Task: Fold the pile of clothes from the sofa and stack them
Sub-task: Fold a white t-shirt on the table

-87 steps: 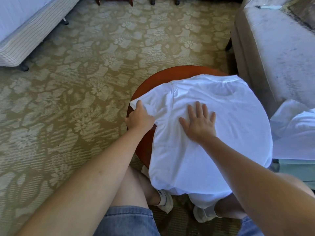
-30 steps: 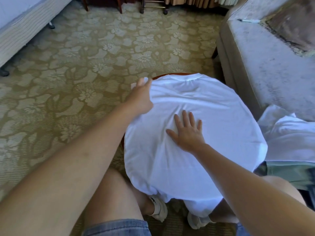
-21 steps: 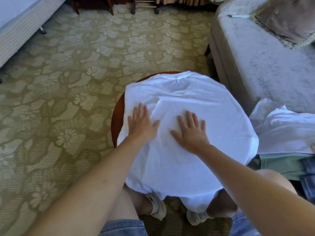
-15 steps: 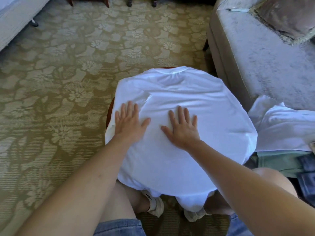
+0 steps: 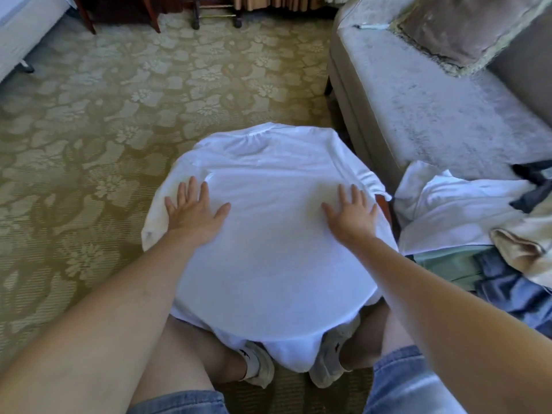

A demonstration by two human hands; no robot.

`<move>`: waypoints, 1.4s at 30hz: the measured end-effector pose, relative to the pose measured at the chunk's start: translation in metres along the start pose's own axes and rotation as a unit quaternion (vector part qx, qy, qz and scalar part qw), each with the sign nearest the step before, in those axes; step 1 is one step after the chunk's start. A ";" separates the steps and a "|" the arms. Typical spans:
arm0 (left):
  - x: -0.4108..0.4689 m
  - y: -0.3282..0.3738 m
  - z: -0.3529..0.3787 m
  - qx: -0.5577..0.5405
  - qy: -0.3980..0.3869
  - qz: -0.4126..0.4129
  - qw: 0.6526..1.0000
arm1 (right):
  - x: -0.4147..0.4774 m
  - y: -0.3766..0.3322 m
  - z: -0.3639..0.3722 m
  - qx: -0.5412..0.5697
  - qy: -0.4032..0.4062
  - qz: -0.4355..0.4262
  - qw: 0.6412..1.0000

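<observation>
On round table [image 5: 384,207]: white shirt [image 5: 268,249] lay spread, collar at 12 o'clock. Pressing it flat, fingers straight, gripping nothing: left hand [image 5: 194,215] at 9 o'clock, right hand [image 5: 352,218] at 3 o'clock.

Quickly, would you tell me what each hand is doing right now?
Left hand: open, flat on the white T-shirt.
Right hand: open, flat on it too.
</observation>
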State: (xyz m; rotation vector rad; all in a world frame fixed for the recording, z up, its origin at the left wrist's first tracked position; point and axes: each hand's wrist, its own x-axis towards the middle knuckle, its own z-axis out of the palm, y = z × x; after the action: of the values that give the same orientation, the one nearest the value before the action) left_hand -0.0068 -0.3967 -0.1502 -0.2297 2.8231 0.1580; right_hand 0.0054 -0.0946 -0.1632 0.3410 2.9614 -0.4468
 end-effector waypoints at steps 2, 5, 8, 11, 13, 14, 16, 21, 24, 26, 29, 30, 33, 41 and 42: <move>-0.001 0.037 0.001 0.000 0.010 0.034 0.999 | 0.003 0.032 -0.011 0.033 0.051 0.050 0.997; -0.002 0.098 0.007 0.002 0.002 0.102 0.995 | 0.011 0.069 -0.018 0.147 0.031 0.130 0.980; -0.006 0.150 0.021 0.001 -0.011 0.149 0.989 | 0.022 0.088 -0.018 0.297 -0.044 0.147 0.942; -0.009 0.173 0.044 0.010 -0.019 0.142 0.990 | 0.034 0.093 -0.014 0.347 -0.059 0.108 0.930; -0.009 0.173 0.054 0.020 0.002 0.133 0.991 | 0.043 0.094 -0.010 0.348 -0.060 0.095 0.931; -0.009 0.173 0.057 0.024 0.011 0.132 0.991 | 0.046 0.094 -0.009 0.364 -0.054 0.100 0.925; -0.009 0.172 0.057 0.027 0.017 0.132 0.991 | 0.054 0.091 -0.012 0.395 -0.035 0.105 0.912; -0.009 0.173 0.055 0.028 0.007 0.130 0.991 | 0.062 0.075 -0.035 0.355 0.028 0.056 0.933; -0.008 0.172 0.043 0.010 -0.035 0.135 0.990 | 0.049 0.053 -0.048 0.197 0.062 -0.119 0.971; -0.008 0.164 0.028 -0.040 -0.042 0.123 0.991 | 0.033 0.032 -0.044 -0.004 0.001 -0.243 0.970; -0.011 0.129 0.008 -0.063 0.022 0.083 0.994 | 0.010 0.011 -0.023 -0.137 -0.137 -0.301 0.934; -0.011 0.113 0.004 -0.054 0.036 0.070 0.995 | 0.006 0.008 -0.018 -0.124 -0.141 -0.300 0.935; -0.010 0.062 0.000 -0.031 0.035 0.014 0.999 | 0.002 0.000 -0.013 -0.057 -0.057 -0.283 0.956; -0.007 -0.004 0.024 -0.020 0.022 -0.066 0.997 | 0.022 -0.029 0.002 -0.027 0.028 -0.164 0.986; -0.006 -0.004 0.026 -0.021 0.034 -0.063 0.997 | 0.028 -0.036 0.001 -0.013 0.067 -0.169 0.983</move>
State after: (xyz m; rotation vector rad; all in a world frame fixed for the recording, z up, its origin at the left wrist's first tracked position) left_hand 0.0073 -0.3958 -0.1737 -0.4280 2.8638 0.1849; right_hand -0.0305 -0.1227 -0.1591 -0.1445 3.1619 -0.4336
